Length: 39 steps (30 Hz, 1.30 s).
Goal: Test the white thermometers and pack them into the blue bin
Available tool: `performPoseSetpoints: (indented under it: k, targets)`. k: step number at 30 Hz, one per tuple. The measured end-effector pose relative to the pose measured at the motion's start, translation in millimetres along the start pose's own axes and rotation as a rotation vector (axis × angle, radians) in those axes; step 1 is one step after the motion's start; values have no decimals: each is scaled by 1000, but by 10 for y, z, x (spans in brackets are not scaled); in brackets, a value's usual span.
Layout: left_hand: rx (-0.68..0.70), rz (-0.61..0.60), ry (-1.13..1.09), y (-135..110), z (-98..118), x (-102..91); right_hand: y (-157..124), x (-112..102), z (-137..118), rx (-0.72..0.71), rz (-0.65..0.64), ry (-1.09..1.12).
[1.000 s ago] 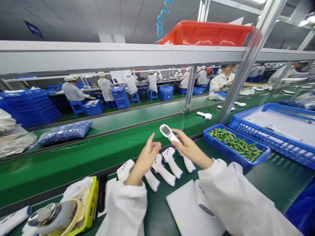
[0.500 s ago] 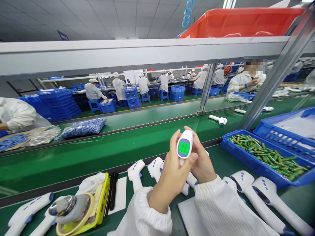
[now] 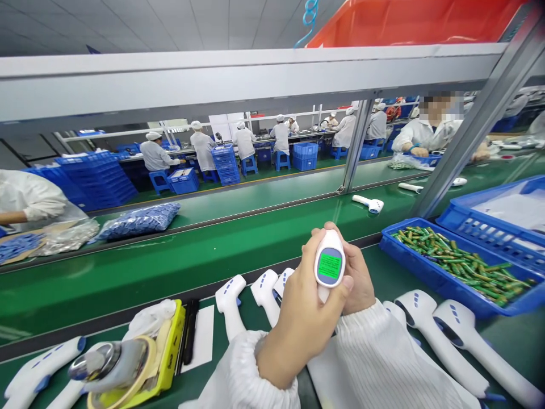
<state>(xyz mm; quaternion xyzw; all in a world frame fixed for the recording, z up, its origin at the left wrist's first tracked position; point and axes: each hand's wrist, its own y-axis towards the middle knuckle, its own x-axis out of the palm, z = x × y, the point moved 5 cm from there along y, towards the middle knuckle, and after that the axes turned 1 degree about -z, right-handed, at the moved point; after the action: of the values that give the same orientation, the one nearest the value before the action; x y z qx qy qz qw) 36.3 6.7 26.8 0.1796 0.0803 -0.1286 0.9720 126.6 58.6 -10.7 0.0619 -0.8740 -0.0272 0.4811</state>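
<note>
White infrared thermometer held in both hands at lower centre, just above the desk. Long axis near vertical, slight lean, head up and away from the person, handle down behind the hands. Glossy white plastic body, lit green display facing the camera, with a grey surround.

Left hand in front, fingers curled across the handle, clamped. Right hand behind, fingers wrapped up around the back of the head, also clamped. Both wrists in ribbed white sleeves.

On the desk: more white thermometers with blue trim, a group left of the hands, two more lower right. White board under the right sleeve. Lower left, a metal-topped round device on a yellow holder, beside black pens on white paper.

Right: blue plastic basket of green batteries, with a second blue basket behind it.

Beyond: green conveyor belt carrying a bag of blue parts. Upper right, a co-worker in white, hands at a blue tray. Further back, seated rows of workers and stacked blue crates. Red bin on top of the grey shelf.
</note>
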Motion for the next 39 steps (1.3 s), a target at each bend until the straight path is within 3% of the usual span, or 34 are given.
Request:
performPoseSetpoints:
  k: [7, 15, 19, 25, 31, 34, 36, 39]
  targets:
    - [25, 16, 33, -14, -21, 9, -10, 7, -14, 14, -23, -47]
    - [-6, 52, -12, -31, -59, 9, -18, -70, -32, 9, 14, -257]
    - [-14, 66, 3, -34, -73, -1, -26, -39, -40, 2, 17, -222]
    - [-48, 71, -5, -52, -89, -25, -84, 62, -40, -18, -68, -190]
    - [-37, 97, -5, -23, -85, -33, -51, 15, -4, -28, -110, -243]
    - [56, 240, 116, 27, -72, -119, -4, 35, 6, -106, -142, -256]
    - [114, 339, 151, 40, -78, -227, -14, 90, -18, -234, -172, -328]
    - [23, 409, -58, 69, -235, -417, -120, 225, -31, -465, -240, -637]
